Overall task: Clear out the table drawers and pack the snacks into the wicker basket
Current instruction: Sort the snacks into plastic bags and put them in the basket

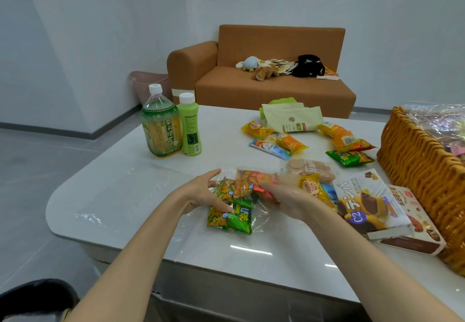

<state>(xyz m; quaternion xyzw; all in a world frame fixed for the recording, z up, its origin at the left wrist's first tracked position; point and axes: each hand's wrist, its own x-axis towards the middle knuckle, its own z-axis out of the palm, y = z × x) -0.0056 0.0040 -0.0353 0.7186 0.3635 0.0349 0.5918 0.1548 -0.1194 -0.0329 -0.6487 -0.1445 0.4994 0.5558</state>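
Packing looks partly done: the wicker basket (415, 170) stands at the right edge of the table (221, 125) with some wrapped goods already inside, while many snacks lie loose on the tabletop; no drawer shows in this view. Both hands meet at a clear bag of small packets (239, 203) in the near middle. The left hand (201, 191) is spread wide against the bag's left side, thumb resting on a green packet; the right hand (286, 198) grips the bag's right side, fingers closed on an orange packet at the top, partly veiled by film. Two snack boxes (377, 203) lie between the bag and the basket. The step in hand seems to be gathering this bag for the basket; the next move probably calls for a firm hold on the slippery film, a lift over the boxes, and a carry rightward to the basket's opening.
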